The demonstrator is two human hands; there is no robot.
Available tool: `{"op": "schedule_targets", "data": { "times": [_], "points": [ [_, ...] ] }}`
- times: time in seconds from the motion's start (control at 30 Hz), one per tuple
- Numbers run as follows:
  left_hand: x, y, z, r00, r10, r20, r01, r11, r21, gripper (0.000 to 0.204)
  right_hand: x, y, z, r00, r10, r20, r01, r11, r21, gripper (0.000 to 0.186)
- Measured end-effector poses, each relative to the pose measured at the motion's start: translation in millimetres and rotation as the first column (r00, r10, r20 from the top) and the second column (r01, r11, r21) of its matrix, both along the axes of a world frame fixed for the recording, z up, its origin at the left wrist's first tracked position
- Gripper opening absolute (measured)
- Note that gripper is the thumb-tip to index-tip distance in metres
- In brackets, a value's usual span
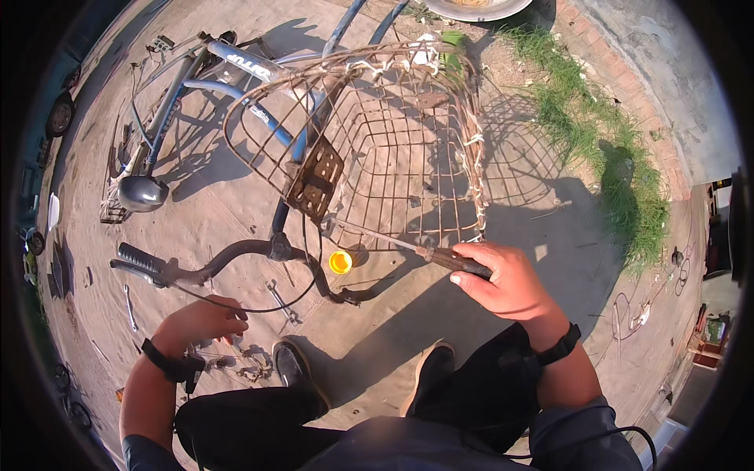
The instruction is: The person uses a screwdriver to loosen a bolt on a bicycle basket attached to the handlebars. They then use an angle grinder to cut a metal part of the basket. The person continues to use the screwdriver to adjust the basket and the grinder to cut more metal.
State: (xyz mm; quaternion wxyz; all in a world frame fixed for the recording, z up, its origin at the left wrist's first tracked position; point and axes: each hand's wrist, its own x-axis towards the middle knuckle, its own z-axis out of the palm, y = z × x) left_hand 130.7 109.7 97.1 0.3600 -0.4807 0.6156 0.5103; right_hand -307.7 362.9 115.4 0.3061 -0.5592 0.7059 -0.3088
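My right hand [499, 279] grips a wooden-handled screwdriver [385, 236], its thin shaft reaching to the lower end of a rusty perforated bracket [318, 177] on a bent wire basket [475, 141]; whether the tip touches is unclear. My left hand [200, 322] hangs with loosely curled fingers beside a black cable [267, 309], below a black handlebar [216, 268] with a ridged grip. A small yellow container [340, 262] stands under the basket's lower edge.
A blue and silver bicycle frame [271, 125] lies behind, with a dark domed part [143, 194]. Wrenches [130, 308] and small metal parts [251, 366] lie near my feet. Grass [644, 212] borders a brick edge and wall on the right. A metal basin [479, 11] is at the top.
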Motion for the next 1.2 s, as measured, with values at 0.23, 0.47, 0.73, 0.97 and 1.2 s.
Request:
{"op": "schedule_targets", "data": {
  "times": [0.23,0.47,0.73,0.97,1.2],
  "points": [
    [-80.3,57.2,59.0,0.976,-0.127,-0.179,0.156,0.975,0.161,0.046,22.6,-9.0,9.5,0.707,-0.179,0.684,-0.031,0.958,0.284,0.035],
    [-147.4,129.8,71.3,0.595,0.717,-0.363,-0.426,0.664,0.614,0.062,88.5,2.7,-5.1,0.807,0.119,0.578,-0.120,0.992,-0.036,0.059],
    [-135.1,175.7,37.9,0.225,0.813,-0.537,-0.857,0.427,0.287,0.027,57.5,-14.7,11.2,0.989,0.075,0.126,-0.020,0.921,-0.389,0.036],
    [-126.7,173.5,15.6,0.160,0.822,-0.547,-0.960,0.258,0.107,0.024,-18.3,-60.8,-3.2,0.915,-0.374,-0.150,0.229,0.790,-0.569,0.077],
    [-134.1,168.9,6.4,0.135,0.822,-0.554,-0.962,0.241,0.124,0.025,-13.5,-53.0,-22.0,0.954,-0.289,-0.078,0.252,0.916,-0.313,0.073]
  ]
}}
